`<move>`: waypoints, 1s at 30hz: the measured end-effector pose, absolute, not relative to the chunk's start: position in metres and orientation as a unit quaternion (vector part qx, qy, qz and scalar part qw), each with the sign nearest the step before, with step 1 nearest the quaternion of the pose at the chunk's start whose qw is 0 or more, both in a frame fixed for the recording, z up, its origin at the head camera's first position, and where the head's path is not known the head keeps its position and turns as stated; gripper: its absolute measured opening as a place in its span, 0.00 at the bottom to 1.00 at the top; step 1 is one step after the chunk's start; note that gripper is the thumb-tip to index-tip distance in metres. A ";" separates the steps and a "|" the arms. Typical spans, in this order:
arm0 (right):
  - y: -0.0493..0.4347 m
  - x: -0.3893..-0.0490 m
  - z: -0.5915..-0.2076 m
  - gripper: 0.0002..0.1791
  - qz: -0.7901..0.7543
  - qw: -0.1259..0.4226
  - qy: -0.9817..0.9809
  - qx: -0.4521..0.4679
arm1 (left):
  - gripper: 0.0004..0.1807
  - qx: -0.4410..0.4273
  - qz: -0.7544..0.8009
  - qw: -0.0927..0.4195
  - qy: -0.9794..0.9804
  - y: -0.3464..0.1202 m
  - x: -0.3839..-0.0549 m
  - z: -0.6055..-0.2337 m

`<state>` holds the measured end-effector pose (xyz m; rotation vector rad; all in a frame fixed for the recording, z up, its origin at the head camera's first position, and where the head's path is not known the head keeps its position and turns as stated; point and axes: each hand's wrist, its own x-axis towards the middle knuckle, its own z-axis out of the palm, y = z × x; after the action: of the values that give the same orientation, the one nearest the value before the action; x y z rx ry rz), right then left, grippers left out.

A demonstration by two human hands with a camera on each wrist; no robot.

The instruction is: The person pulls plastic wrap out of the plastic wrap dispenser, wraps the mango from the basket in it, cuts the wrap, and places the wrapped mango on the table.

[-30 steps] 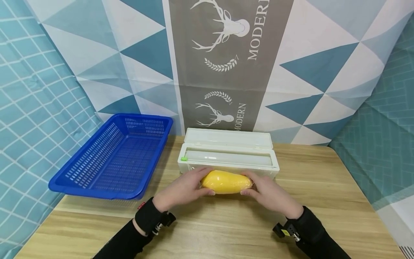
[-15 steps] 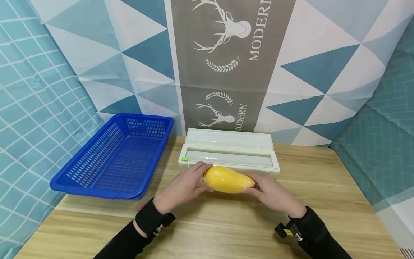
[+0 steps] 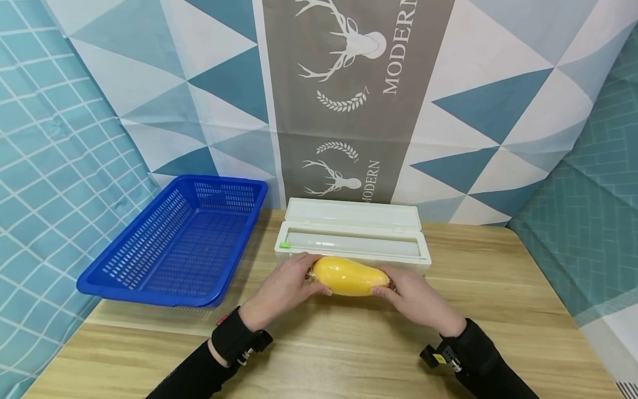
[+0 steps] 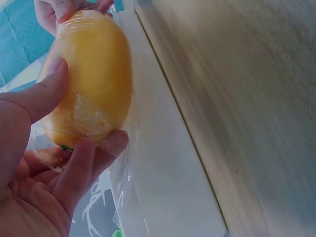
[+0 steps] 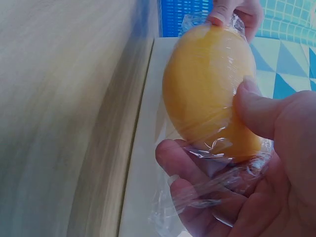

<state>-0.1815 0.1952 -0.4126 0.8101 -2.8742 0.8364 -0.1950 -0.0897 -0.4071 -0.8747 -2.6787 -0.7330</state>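
Note:
A smooth yellow mango (image 3: pixel 349 276), wrapped in clear cling film, is held by both hands at the table's middle. My left hand (image 3: pixel 283 288) grips its left end; the left wrist view shows the thumb on one side and fingers bent under the film-covered tip, where a small green spot shows on the mango (image 4: pixel 96 74). The narrower right end is gripped by my right hand (image 3: pixel 416 296). Loose cling film (image 5: pixel 197 197) gathers over the right fingers in the right wrist view. Just behind the mango stands a white cling film dispenser (image 3: pixel 354 257), lid up, its roll (image 3: pixel 354 243) showing inside.
A blue plastic basket (image 3: pixel 149 299) stands at the table's left. On the dispenser's left edge sits a small green slider (image 3: pixel 284 245). Patterned cloth (image 3: pixel 344 122) hangs directly behind the wooden table (image 3: pixel 349 354).
The mango tilted, its left end rising and its right end dipping, then levelled slightly. Both hands shifted with it and kept their hold. The dispenser and basket stayed in place.

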 end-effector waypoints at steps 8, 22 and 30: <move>0.194 -0.184 -0.419 0.19 0.268 0.009 -0.932 0.243 | 0.30 -0.317 -0.162 0.151 -0.922 -0.088 -0.192 -0.409; 0.195 -0.188 -0.429 0.18 0.312 -0.038 -0.923 0.221 | 0.28 -0.309 -0.115 0.146 -0.933 -0.087 -0.197 -0.419; 0.195 -0.194 -0.431 0.22 0.379 -0.096 -0.901 0.187 | 0.29 -0.306 -0.108 0.120 -0.938 -0.087 -0.204 -0.419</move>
<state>-0.1936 0.1947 -0.4314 0.6261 -3.0187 1.2693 -0.2042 -0.0873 -0.4188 -0.8931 -2.7416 -0.3163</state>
